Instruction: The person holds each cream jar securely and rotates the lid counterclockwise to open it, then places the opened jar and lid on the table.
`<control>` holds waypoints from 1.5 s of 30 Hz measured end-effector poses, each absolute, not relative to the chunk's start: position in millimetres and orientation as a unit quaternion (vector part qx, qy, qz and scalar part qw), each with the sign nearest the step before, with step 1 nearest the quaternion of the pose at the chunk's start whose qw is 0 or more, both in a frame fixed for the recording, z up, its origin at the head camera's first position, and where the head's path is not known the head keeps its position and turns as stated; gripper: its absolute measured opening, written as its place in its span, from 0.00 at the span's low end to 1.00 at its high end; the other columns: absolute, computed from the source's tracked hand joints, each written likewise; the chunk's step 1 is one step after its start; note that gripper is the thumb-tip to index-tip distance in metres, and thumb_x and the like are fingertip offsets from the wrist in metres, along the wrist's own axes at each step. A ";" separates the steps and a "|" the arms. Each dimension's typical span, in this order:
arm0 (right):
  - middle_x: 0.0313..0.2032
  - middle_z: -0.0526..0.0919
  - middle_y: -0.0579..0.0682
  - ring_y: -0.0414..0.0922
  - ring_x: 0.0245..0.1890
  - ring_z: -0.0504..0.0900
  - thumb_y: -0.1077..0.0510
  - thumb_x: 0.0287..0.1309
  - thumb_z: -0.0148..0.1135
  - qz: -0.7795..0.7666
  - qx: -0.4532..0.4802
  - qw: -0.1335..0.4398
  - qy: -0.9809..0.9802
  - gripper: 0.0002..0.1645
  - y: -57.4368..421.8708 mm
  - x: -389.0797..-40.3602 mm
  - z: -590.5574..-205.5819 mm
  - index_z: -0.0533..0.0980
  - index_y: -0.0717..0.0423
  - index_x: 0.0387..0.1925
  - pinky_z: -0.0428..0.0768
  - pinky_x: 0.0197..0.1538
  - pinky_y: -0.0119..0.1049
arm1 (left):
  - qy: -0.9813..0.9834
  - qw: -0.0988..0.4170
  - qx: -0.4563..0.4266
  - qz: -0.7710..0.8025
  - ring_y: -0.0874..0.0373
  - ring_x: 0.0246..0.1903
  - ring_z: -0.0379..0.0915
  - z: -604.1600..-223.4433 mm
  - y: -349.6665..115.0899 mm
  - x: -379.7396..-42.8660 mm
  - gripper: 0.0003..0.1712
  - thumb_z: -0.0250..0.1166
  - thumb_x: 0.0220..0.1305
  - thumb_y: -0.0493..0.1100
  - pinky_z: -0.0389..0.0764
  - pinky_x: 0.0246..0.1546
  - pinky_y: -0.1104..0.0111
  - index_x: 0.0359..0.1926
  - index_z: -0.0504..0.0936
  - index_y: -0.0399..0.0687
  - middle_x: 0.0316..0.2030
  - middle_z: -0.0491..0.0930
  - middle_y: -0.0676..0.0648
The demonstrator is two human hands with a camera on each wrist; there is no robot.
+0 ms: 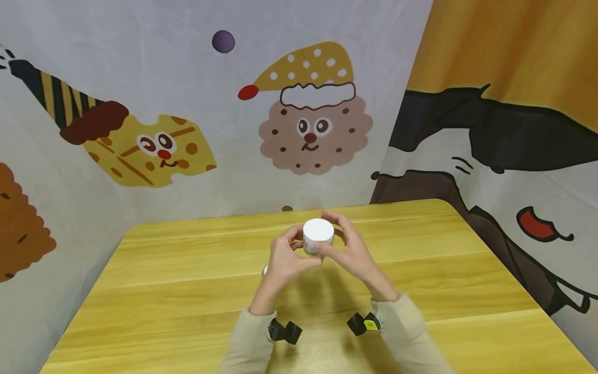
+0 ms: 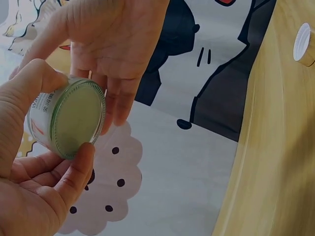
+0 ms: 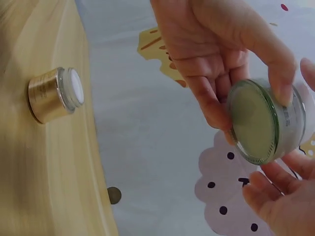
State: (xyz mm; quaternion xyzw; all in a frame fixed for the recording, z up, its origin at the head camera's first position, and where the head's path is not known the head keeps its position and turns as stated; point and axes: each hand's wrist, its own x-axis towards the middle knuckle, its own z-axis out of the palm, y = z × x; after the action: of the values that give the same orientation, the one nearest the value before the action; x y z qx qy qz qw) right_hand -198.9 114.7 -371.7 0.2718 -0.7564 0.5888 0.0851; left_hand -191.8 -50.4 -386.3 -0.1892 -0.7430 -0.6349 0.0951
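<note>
Both hands hold a small round jar [image 1: 318, 231] up above the table, its white top facing the head camera. In the left wrist view the jar [image 2: 78, 120] shows a greenish glass base and a printed white side. My left hand [image 1: 286, 259] grips its left side, fingers bent around it. From the right, my right hand [image 1: 351, 254] holds it with the thumb across the front and fingers behind. A gold jar [image 3: 51, 96] with a white top stands on the table to the left, mostly hidden behind the left wrist in the head view.
The wooden table [image 1: 187, 291] extends on both sides of the forearms. Behind it hangs a cloth backdrop [image 1: 187, 78] with cartoon figures. Black wrist cameras [image 1: 284, 331] are strapped over the beige sleeves [image 1: 406, 327].
</note>
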 end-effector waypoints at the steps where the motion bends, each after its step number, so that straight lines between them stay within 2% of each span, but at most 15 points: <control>1: 0.55 0.69 0.61 0.53 0.56 0.68 0.66 0.49 0.67 0.593 0.258 0.090 -0.757 0.35 113.7 -198.7 -372.1 0.64 0.70 0.58 0.65 0.61 0.53 | -0.742 0.099 -0.189 -0.635 0.53 0.39 0.75 -386.4 -50.3 -192.1 0.29 0.71 0.41 0.29 0.81 0.40 0.63 0.50 0.77 0.32 0.38 0.79 0.40; 5: 0.50 0.72 0.60 0.52 0.53 0.70 0.69 0.44 0.70 0.600 0.237 0.111 -0.756 0.29 111.4 -199.2 -373.4 0.69 0.69 0.49 0.67 0.60 0.50 | -0.739 0.111 -0.193 -0.636 0.53 0.38 0.75 -388.5 -50.8 -193.7 0.28 0.71 0.41 0.32 0.82 0.39 0.63 0.49 0.78 0.33 0.37 0.79 0.41; 7: 0.49 0.73 0.60 0.51 0.52 0.70 0.69 0.44 0.70 0.594 0.245 0.115 -0.758 0.27 111.8 -199.5 -373.8 0.71 0.68 0.49 0.69 0.59 0.50 | -0.739 0.115 -0.196 -0.635 0.52 0.37 0.75 -389.5 -51.1 -193.8 0.27 0.71 0.42 0.33 0.82 0.38 0.63 0.48 0.78 0.33 0.37 0.80 0.41; 10: 0.51 0.72 0.61 0.51 0.52 0.70 0.69 0.48 0.66 0.589 0.265 0.100 -0.757 0.26 113.7 -199.8 -373.4 0.72 0.68 0.52 0.70 0.58 0.52 | -0.740 0.110 -0.192 -0.635 0.52 0.37 0.75 -380.9 -51.4 -188.2 0.26 0.70 0.42 0.31 0.82 0.38 0.61 0.48 0.78 0.31 0.37 0.80 0.40; 14: 0.55 0.70 0.64 0.55 0.53 0.69 0.67 0.55 0.59 0.584 0.293 0.068 -0.754 0.28 116.2 -200.7 -373.1 0.68 0.69 0.59 0.67 0.58 0.55 | -0.742 0.104 -0.189 -0.635 0.51 0.38 0.75 -376.8 -51.6 -185.7 0.27 0.70 0.42 0.30 0.82 0.38 0.61 0.48 0.77 0.30 0.37 0.80 0.39; 19: 0.58 0.67 0.62 0.55 0.57 0.66 0.65 0.56 0.61 0.585 0.280 0.065 -0.759 0.36 113.8 -198.9 -373.4 0.60 0.66 0.64 0.65 0.60 0.55 | -0.736 0.111 -0.191 -0.640 0.51 0.39 0.75 -391.0 -51.8 -194.1 0.28 0.71 0.42 0.31 0.81 0.39 0.65 0.49 0.77 0.31 0.40 0.79 0.40; 21: 0.57 0.68 0.61 0.55 0.57 0.66 0.65 0.53 0.64 0.594 0.261 0.076 -0.757 0.36 111.8 -198.4 -373.7 0.61 0.67 0.62 0.65 0.60 0.54 | -0.734 0.113 -0.191 -0.642 0.50 0.39 0.75 -391.9 -51.6 -194.7 0.28 0.71 0.42 0.32 0.81 0.40 0.64 0.49 0.77 0.31 0.40 0.79 0.39; 25: 0.52 0.71 0.61 0.54 0.54 0.69 0.69 0.48 0.67 0.607 0.236 0.106 -0.751 0.28 109.6 -198.6 -373.8 0.67 0.69 0.51 0.67 0.59 0.52 | -0.737 0.115 -0.189 -0.638 0.51 0.38 0.75 -392.7 -51.3 -194.6 0.28 0.72 0.42 0.33 0.82 0.38 0.63 0.49 0.77 0.32 0.39 0.79 0.40; 28: 0.50 0.72 0.61 0.52 0.53 0.70 0.70 0.47 0.67 0.604 0.239 0.120 -0.750 0.25 110.8 -199.0 -374.2 0.71 0.69 0.49 0.69 0.59 0.51 | -0.740 0.117 -0.187 -0.636 0.52 0.38 0.75 -393.4 -51.5 -194.1 0.28 0.73 0.42 0.34 0.82 0.38 0.62 0.49 0.77 0.32 0.39 0.79 0.40; 32: 0.52 0.71 0.63 0.50 0.53 0.68 0.71 0.52 0.61 0.606 0.268 0.110 -0.741 0.23 113.3 -199.2 -374.2 0.72 0.71 0.52 0.68 0.58 0.55 | -0.742 0.119 -0.186 -0.633 0.51 0.39 0.75 -393.8 -52.0 -193.1 0.28 0.73 0.42 0.34 0.82 0.38 0.61 0.49 0.78 0.33 0.40 0.79 0.40; 37: 0.55 0.68 0.65 0.54 0.56 0.66 0.68 0.58 0.55 0.612 0.289 0.090 -0.731 0.27 113.6 -198.3 -373.6 0.66 0.71 0.60 0.65 0.59 0.58 | -0.745 0.120 -0.185 -0.630 0.52 0.39 0.74 -392.4 -51.8 -192.5 0.28 0.72 0.42 0.34 0.82 0.38 0.63 0.49 0.77 0.34 0.40 0.79 0.42; 41: 0.56 0.68 0.63 0.57 0.57 0.66 0.68 0.54 0.61 0.610 0.256 0.107 -0.742 0.32 111.6 -197.2 -373.3 0.64 0.69 0.60 0.66 0.60 0.55 | -0.745 0.117 -0.184 -0.631 0.53 0.39 0.74 -392.2 -51.0 -193.4 0.29 0.72 0.42 0.34 0.81 0.39 0.66 0.50 0.77 0.34 0.40 0.79 0.42; 45: 0.51 0.71 0.60 0.54 0.54 0.69 0.69 0.47 0.68 0.608 0.227 0.123 -0.751 0.28 109.9 -197.1 -372.8 0.68 0.68 0.51 0.68 0.59 0.50 | -0.742 0.116 -0.186 -0.633 0.52 0.39 0.74 -393.2 -50.6 -194.0 0.28 0.72 0.42 0.34 0.81 0.39 0.66 0.50 0.77 0.34 0.39 0.79 0.42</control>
State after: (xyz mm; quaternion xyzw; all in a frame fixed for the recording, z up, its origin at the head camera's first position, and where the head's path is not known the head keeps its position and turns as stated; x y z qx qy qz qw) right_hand -197.1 109.9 -372.8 0.2273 -0.7510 0.6077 0.1226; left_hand -194.0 -50.6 -393.2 -0.1860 -0.7424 -0.6330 0.1162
